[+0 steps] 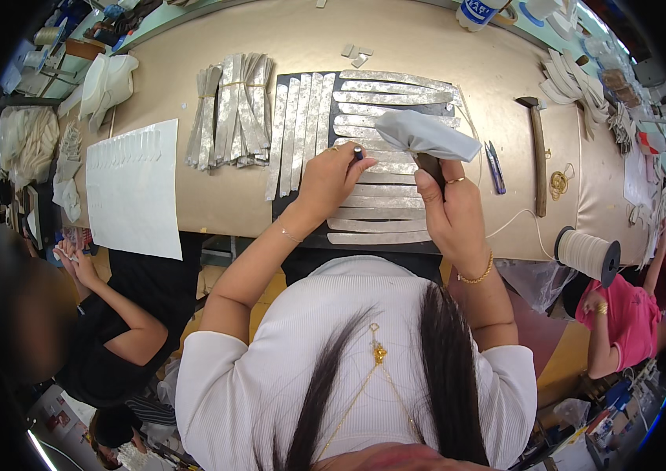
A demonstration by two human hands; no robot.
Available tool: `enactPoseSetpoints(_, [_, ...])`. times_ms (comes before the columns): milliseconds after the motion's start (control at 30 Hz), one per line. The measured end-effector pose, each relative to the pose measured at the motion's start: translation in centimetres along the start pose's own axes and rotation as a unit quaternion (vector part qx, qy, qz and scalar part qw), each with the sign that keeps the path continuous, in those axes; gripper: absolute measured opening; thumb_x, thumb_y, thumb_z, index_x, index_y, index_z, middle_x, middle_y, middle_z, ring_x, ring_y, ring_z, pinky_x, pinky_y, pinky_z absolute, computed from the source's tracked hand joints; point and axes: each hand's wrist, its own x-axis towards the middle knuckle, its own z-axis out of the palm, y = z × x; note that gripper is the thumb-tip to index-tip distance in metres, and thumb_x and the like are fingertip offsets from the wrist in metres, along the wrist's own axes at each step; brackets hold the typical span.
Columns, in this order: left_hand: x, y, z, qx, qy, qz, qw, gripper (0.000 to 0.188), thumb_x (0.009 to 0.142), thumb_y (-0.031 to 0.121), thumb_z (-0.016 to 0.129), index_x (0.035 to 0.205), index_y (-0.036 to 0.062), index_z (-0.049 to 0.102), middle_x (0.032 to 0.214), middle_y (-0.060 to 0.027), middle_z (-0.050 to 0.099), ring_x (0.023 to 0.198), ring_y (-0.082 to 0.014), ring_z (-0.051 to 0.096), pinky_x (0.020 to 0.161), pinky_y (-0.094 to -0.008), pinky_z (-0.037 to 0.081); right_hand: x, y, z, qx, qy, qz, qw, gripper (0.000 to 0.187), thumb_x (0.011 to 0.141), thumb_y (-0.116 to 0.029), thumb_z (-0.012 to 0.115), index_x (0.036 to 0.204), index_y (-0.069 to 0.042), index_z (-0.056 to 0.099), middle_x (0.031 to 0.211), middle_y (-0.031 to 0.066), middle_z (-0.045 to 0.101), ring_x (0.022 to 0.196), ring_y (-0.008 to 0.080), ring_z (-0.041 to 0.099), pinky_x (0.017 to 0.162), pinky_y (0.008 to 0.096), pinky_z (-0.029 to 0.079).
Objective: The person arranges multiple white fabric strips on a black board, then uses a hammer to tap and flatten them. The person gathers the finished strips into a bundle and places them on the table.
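Observation:
My left hand [331,182] is closed around a small dark punch-like rod [358,151], its end pointing up over the silver strips [392,191]. These strips lie side by side across a black board [319,228]. In my right hand [456,216] is a mallet by its dark handle [429,166]. Its head [419,132], wrapped in pale grey material, is raised beside the rod and hides parts of several strips. More silver strips [299,133] lie lengthwise at the board's left. The rod's lower tip is hidden by my fingers.
Left of the board lie tied strip bundles [239,110] and a white sheet [135,188]. To the right are a blue-handled tool [495,167], a wooden-handled hammer [538,153], rubber bands [559,183] and a cord spool [588,255]. Other people sit at both sides.

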Motion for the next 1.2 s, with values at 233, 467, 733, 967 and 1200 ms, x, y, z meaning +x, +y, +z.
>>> enactPoseSetpoints(233, [-0.3,0.6,-0.5,0.038,0.009,0.062,0.997,0.022,0.087,0.025,0.070,0.092,0.0039,0.064,0.074,-0.0120,0.065,0.069,-0.0309,0.064,0.060,-0.0384,0.050,-1.0,-0.1,-0.2,-0.028,0.018,-0.160,0.987,0.034,0.094,-0.013,0.059,0.124,0.000,0.052,0.099,0.0194,0.066,0.081,0.0391,0.064,0.064,0.0418,0.051])
enactPoseSetpoints(467, [-0.5,0.8,-0.7,0.015,-0.020,0.051,0.998,0.019,0.086,0.017,0.070,0.096,0.0042,0.063,0.083,-0.0120,0.067,0.075,-0.0305,0.065,0.064,-0.0380,0.051,-0.7,-0.5,-1.1,-0.133,-0.099,-0.018,0.986,0.037,0.093,-0.012,0.059,0.129,-0.005,0.050,0.099,0.0204,0.066,0.074,0.0397,0.065,0.062,0.0442,0.051])
enactPoseSetpoints(733, [-0.1,-0.4,0.3,-0.078,0.015,-0.092,0.993,0.024,0.089,0.023,0.069,0.094,0.0012,0.061,0.072,-0.0147,0.064,0.064,-0.0308,0.064,0.059,-0.0377,0.050,-1.0,-0.2,-1.5,-0.041,-0.030,0.014,0.999,0.029,0.095,-0.013,0.057,0.120,0.001,0.052,0.086,0.0242,0.065,0.075,0.0449,0.063,0.062,0.0455,0.049])
enactPoseSetpoints(967, [-1.0,0.6,-0.8,-0.151,-0.011,-0.115,0.982,0.022,0.090,0.022,0.069,0.089,0.0007,0.063,0.066,-0.0130,0.063,0.059,-0.0231,0.061,0.056,-0.0314,0.047,-1.4,0.5,-1.2,-0.041,-0.023,-0.008,0.999,0.028,0.095,-0.013,0.057,0.119,0.002,0.053,0.085,0.0254,0.064,0.075,0.0457,0.063,0.061,0.0459,0.049])
enactPoseSetpoints(1200, [-1.5,0.5,-0.6,-0.145,-0.017,-0.109,0.983,0.021,0.090,0.021,0.069,0.090,0.0011,0.064,0.066,-0.0127,0.062,0.056,-0.0216,0.058,0.055,-0.0313,0.046,-1.3,0.5,-0.8,-0.007,-0.025,0.008,1.000,0.035,0.101,-0.026,0.051,0.117,0.006,0.054,0.080,0.0255,0.062,0.067,0.0435,0.058,0.060,0.0406,0.045])
